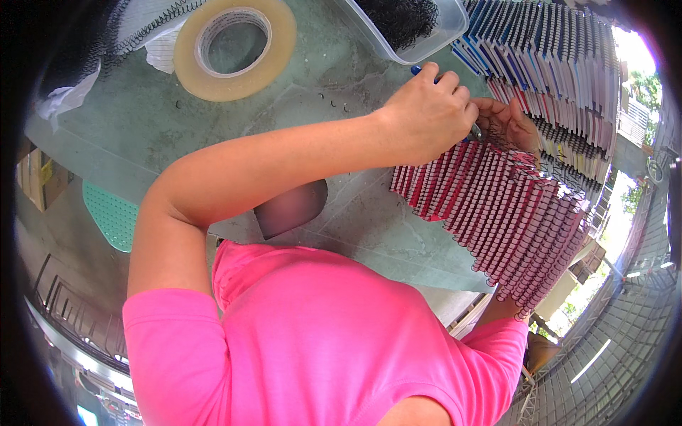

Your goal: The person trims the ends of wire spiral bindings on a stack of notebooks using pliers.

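Head view, looking down over a pink-sleeved shoulder. Most of the blue-handled tool [415,70] is hidden inside the left hand [430,113]; only its blue end and a metal tip beside the knuckles show, so its kind cannot be told. That grip is closed in a fist around the tool. The right hand [510,124] is partly covered by the left; its fingers curl against the top of the fanned row of red-edged notebooks [497,213], but whether they pinch anything cannot be made out. The tool's tip lies just above this row, between the two hands. Each notebook carries a dark wire spiral along its edge. A second row, blue- and pink-edged [554,64], is cut off by the rim. On the grey-green desk [142,121] lie a glossy tape roll [280,53] and a clear plastic tub [447,32].
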Motion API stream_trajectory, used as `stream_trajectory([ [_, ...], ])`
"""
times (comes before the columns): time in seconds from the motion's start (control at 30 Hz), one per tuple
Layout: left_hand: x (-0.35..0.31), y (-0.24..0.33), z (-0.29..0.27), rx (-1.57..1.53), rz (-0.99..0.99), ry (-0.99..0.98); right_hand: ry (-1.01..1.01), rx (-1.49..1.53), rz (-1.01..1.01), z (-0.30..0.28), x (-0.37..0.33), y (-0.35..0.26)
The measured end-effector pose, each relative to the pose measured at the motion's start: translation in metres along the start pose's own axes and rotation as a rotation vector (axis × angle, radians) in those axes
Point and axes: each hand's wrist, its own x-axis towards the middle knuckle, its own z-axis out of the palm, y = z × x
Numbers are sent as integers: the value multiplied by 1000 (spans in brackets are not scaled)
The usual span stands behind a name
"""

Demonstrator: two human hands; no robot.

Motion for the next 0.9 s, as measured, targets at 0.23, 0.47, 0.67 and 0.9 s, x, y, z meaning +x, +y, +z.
stream_trajectory([
  [0.23, 6, 6, 2, -85, -36, -151, -38, -61, -20, -1, 1, 0],
  [0.47, -9, -1, 2, -200, -85, -70, -37, 40, -50, 16, -3, -1],
  [0.67, -10, 6, -6, -128, -62, 13, -127, -6, -131, 10, 1, 1],
  [0.9, -5, 5, -7, -52, 6, 43, -149, -35, -132, -1, 4, 4],
])
